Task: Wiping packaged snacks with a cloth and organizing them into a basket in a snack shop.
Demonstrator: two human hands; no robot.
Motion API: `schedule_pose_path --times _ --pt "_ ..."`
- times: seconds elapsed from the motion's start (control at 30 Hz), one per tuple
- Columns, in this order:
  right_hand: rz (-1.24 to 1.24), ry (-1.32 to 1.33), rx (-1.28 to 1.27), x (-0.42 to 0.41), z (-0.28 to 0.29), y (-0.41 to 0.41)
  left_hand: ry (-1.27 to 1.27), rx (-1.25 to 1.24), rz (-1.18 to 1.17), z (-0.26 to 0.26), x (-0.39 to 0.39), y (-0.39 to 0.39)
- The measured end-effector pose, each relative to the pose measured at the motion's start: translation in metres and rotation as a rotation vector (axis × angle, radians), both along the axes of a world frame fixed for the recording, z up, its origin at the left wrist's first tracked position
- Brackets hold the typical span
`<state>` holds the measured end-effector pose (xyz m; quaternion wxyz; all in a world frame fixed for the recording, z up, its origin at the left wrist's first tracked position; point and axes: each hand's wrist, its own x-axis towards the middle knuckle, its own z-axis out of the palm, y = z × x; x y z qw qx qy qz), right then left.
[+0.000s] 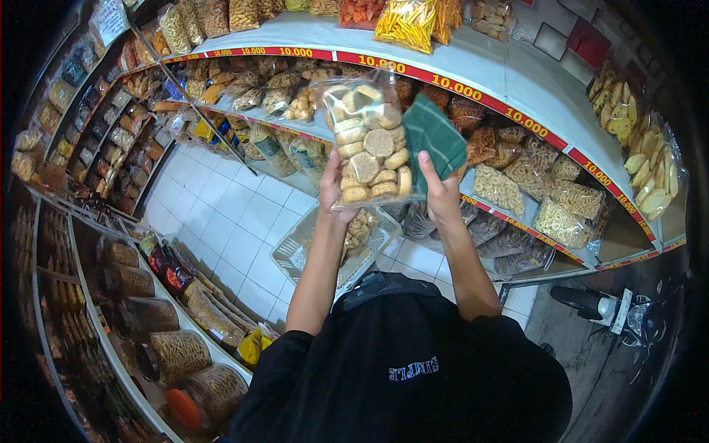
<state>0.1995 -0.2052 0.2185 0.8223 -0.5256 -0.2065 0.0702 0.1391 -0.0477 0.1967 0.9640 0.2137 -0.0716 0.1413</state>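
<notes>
A clear plastic bag of round biscuits point(371, 149) stands upright in front of me, level with the lower shelves. My left hand point(334, 185) holds its lower left edge, with the thumb up its side. In my right hand point(441, 191) is a folded green cloth point(435, 141), pinched under the thumb beside the bag's right edge. Below my hands, a pale plastic basket point(291, 243) on the floor holds bagged snacks point(360, 230), partly hidden by my left forearm.
Curved shelving with red price strips point(457, 87) and bagged snacks runs ahead. Large jars point(180, 354) line a shelf at the lower left, beside long sacks point(213, 313) on the white-tiled floor point(221, 205). A parked motorcycle point(615, 313) is at the right.
</notes>
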Motion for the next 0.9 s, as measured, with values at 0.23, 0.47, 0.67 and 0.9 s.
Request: schedule_pose_path --times 0.23,0.47,0.67,0.9 --pt "-0.371 -0.829 -0.425 0.022 0.044 0.017 -0.043 0.846 0.071 0.006 -0.007 -0.001" --pt "-0.239 -1.249 -0.826 -0.028 0.064 0.043 0.219 0.475 0.186 0.01 -0.012 -0.014" --pt "-0.191 -1.386 -0.782 -0.03 0.049 0.014 -0.05 0.162 0.09 0.032 -0.006 0.03" --pt "-0.658 -1.125 -0.927 0.043 0.106 -0.058 -0.237 0.176 -0.095 0.063 0.01 0.052"
